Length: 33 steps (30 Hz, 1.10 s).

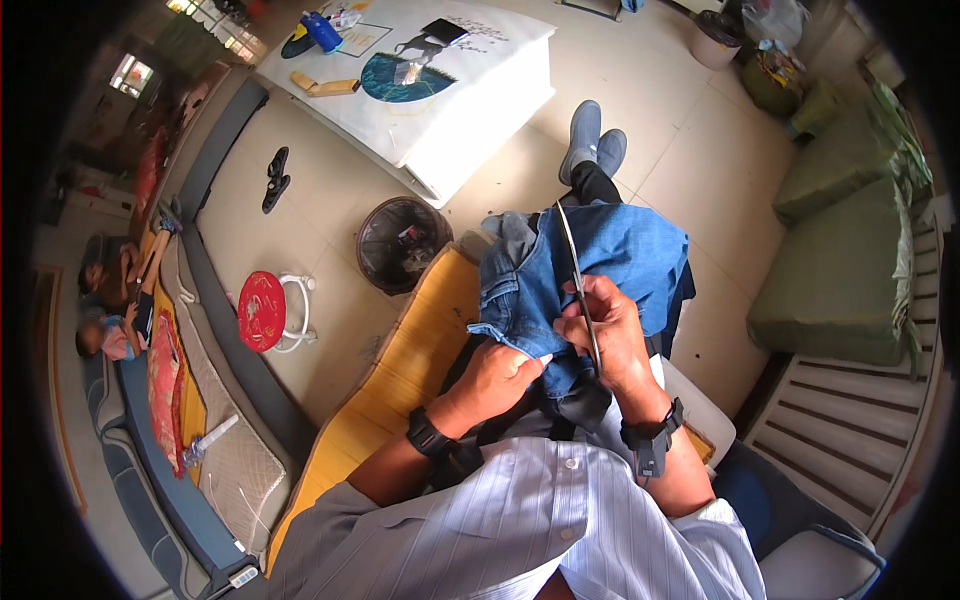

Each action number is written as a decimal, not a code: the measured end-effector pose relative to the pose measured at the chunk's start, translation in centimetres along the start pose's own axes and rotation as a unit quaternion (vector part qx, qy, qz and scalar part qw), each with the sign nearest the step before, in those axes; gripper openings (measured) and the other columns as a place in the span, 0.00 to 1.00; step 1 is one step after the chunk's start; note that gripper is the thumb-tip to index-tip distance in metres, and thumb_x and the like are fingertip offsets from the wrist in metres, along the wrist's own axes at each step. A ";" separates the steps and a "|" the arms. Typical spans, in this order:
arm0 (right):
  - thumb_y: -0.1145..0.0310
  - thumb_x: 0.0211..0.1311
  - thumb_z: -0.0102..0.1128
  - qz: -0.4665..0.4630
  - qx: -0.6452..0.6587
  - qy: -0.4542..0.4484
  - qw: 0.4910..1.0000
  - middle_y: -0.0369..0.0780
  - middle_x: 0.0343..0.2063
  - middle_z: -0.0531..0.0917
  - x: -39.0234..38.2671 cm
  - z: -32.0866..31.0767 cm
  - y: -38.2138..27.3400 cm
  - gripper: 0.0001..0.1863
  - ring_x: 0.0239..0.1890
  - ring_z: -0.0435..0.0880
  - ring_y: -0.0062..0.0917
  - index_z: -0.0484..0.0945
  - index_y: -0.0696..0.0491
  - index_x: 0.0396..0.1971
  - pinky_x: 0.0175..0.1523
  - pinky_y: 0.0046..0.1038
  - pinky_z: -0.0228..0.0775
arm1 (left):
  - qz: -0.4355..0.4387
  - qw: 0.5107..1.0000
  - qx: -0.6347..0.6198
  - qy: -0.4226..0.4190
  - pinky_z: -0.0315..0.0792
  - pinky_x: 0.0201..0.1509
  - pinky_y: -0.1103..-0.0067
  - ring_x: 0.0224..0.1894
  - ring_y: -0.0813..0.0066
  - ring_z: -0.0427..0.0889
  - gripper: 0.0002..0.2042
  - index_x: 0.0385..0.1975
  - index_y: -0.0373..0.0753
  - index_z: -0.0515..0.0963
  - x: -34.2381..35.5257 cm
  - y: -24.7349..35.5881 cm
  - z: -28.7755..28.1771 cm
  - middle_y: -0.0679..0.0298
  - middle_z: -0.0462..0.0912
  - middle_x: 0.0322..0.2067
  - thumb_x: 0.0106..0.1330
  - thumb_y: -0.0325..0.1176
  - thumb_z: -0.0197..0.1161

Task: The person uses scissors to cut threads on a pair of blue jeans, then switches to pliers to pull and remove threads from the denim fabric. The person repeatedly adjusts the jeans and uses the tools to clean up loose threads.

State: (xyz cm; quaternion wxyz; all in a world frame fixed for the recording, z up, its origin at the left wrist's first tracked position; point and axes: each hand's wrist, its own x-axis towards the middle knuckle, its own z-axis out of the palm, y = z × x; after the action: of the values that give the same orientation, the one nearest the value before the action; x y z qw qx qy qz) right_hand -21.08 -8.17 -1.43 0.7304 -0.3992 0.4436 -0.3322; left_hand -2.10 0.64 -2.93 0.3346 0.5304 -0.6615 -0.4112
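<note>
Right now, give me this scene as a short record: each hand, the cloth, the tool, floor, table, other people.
Left hand: gripping an edge of the blue denim
Right hand: holding a long, thin tool
Cloth: the denim lies bunched over the lap
Tool: pointing away from the body, against the denim; exact kind unclear
Floor: dark waste bin, red-seated stool, black sandals
Table: white table, blue object near its far left
Other people: two, far left
</note>
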 end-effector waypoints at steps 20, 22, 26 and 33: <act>0.85 0.56 0.73 -0.015 -0.066 -0.027 0.997 0.28 0.29 0.78 0.5 0.4 1.5 0.24 0.29 0.74 0.11 0.76 0.58 0.52 0.32 0.18 0.67 | -0.020 0.997 0.040 -0.061 0.78 0.55 0.64 0.48 0.50 0.86 0.12 0.50 0.34 0.81 -1.1 0.0 -0.7 0.47 0.87 0.44 0.74 0.35 0.64; 0.85 0.54 0.72 -0.013 -0.059 -0.026 0.998 0.29 0.30 0.78 0.6 0.5 1.4 0.25 0.27 0.74 0.12 0.76 0.57 0.52 0.29 0.18 0.66 | -0.007 0.999 0.020 -0.036 0.78 0.55 0.66 0.46 0.55 0.87 0.13 0.50 0.34 0.81 -1.3 -0.1 -0.4 0.51 0.88 0.44 0.75 0.36 0.64; 0.85 0.51 0.72 -0.008 0.007 -0.015 1.000 0.29 0.32 0.79 0.2 -0.4 1.6 0.26 0.25 0.75 0.13 0.77 0.56 0.52 0.24 0.18 0.65 | -0.125 0.983 -0.125 -0.050 0.77 0.58 0.71 0.47 0.69 0.85 0.13 0.50 0.33 0.82 -1.7 0.5 -0.8 0.59 0.88 0.45 0.76 0.37 0.64; 0.86 0.51 0.71 -0.029 0.087 -0.031 0.995 0.28 0.32 0.78 -0.5 -0.8 2.4 0.27 0.24 0.74 0.12 0.78 0.56 0.53 0.25 0.17 0.65 | -0.196 0.733 -0.645 0.098 0.73 0.59 0.73 0.48 0.68 0.83 0.23 0.46 0.36 0.84 -3.2 -2.6 -1.6 0.60 0.87 0.43 0.79 0.54 0.57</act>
State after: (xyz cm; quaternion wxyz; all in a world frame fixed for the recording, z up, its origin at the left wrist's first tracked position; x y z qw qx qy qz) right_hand -21.65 -6.89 -3.59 0.7659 -0.3572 0.3782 -0.3778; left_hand 1.12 3.22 -4.60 0.5711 0.3428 -0.0828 -0.7412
